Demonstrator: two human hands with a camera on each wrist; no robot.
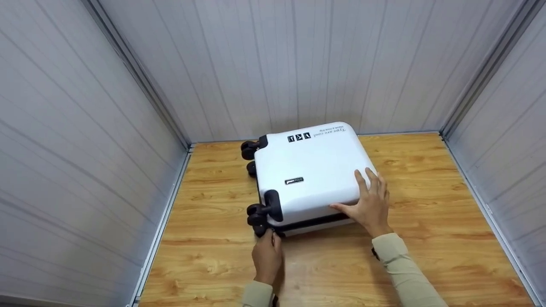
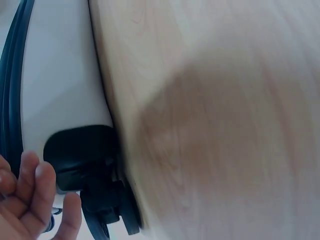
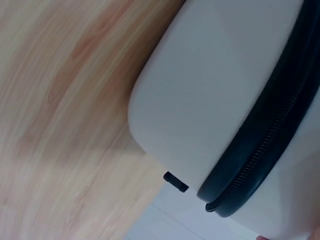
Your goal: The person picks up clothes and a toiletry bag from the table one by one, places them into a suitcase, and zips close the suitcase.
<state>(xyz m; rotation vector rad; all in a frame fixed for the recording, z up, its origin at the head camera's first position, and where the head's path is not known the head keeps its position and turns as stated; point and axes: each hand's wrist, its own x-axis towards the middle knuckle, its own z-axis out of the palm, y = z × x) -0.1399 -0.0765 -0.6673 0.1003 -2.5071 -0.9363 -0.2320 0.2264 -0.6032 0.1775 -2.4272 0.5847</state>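
A white hard-shell suitcase [image 1: 315, 166] lies flat on the wooden floor, its wheels [image 1: 258, 215] pointing left. A black zipper band [image 1: 315, 221] runs along its near side, with zipper teeth [image 3: 265, 142] showing in the right wrist view. At the near wheel corner my left hand [image 1: 267, 256] pinches at the zipper; its fingers hide most of the zipper pull. In the left wrist view, bent fingers [image 2: 37, 195] are beside the black corner guard [image 2: 82, 150]. My right hand [image 1: 371, 207] rests on the near right corner, fingers spread over the top and thumb on the side.
Pale panel walls [image 1: 298, 64] stand behind the suitcase and at both sides, with metal strips along the floor edges. The wooden floor [image 1: 426, 204] extends around the suitcase. The suitcase's far edge lies close to the back wall.
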